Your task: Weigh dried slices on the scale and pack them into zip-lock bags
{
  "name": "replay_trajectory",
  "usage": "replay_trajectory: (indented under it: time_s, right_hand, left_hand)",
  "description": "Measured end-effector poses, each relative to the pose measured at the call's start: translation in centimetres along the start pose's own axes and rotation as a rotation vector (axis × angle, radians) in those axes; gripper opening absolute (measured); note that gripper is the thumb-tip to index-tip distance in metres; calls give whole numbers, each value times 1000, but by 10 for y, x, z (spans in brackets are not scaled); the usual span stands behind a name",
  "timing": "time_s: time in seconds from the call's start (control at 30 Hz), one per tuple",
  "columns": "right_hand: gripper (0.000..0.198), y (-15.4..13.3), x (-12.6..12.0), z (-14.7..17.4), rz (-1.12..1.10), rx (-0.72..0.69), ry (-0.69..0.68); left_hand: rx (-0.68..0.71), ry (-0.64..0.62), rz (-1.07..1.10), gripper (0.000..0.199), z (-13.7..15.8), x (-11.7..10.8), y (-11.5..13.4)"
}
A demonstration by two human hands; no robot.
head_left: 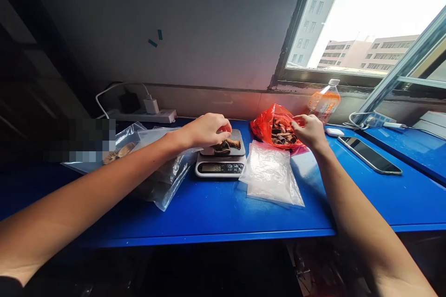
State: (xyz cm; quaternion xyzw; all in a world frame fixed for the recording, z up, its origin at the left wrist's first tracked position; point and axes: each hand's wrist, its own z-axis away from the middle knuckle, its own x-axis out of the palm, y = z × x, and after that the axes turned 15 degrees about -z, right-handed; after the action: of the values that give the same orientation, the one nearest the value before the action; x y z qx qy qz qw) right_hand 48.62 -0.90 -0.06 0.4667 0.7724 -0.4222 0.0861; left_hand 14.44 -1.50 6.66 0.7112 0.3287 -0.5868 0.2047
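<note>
A small digital kitchen scale (220,170) stands on the blue table, its display lit with digits that are hard to read. Several dark brown dried pieces (223,147) lie on its metal pan. Just above them hovers my left hand (208,130), fingers loosely curved and thumb apart, with nothing visible in its grasp. To the right, a red plastic bag (262,123) lies with its mouth spread, showing many similar brown pieces inside. At the right side of that mouth my right hand (310,131) pinches the bag's edge between thumb and fingers.
Flat clear plastic bags (270,174) lie before the red bag. More clear bags (170,174), one containing light-brown pieces (121,151), rest under my left forearm. Behind are a power strip (163,116) and an orange drink bottle (325,102). A phone (370,154) lies at right.
</note>
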Motion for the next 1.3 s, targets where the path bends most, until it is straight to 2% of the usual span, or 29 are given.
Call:
replay_trajectory:
  time_s: [0.2,0.33,0.47,0.53,0.7,0.8,0.87,0.97,1.07,1.17,1.3]
  right_hand:
    - [31,-12,5,4,-55,-43,-8]
    - [28,-10,3,2,-84,-11,3]
    - [27,-5,2,-1,-136,32,7]
    - [27,-4,1,-1,-159,44,10]
    - [26,-7,0,2,-210,95,-3]
    - [26,-6,-3,3,-245,93,-49]
    - [27,-2,-10,1,-248,95,-23]
    - [29,5,-22,-1,-211,101,76]
    - [29,8,-27,-2,-194,120,87]
    - [28,3,-21,0,-218,127,-26]
    - [24,-6,-10,2,-252,116,-212]
  left_hand:
    - [178,-175,-76,30,-32,8,-3]
    - [161,-325,-96,22,-43,9,3]
    - [140,-369,-111,20,-52,6,12]
    - [164,-314,-97,24,-57,4,19]
    - [283,-12,-44,27,-83,-2,54]
    - [206,117,-87,36,-113,-4,82]
    - [129,125,-111,37,-135,0,97]
    - [99,6,-155,44,-159,13,109]
    - [132,-131,-180,29,-166,32,112]
    - [156,-252,-197,17,-161,48,110]
    - [172,-275,-202,19,-152,55,105]
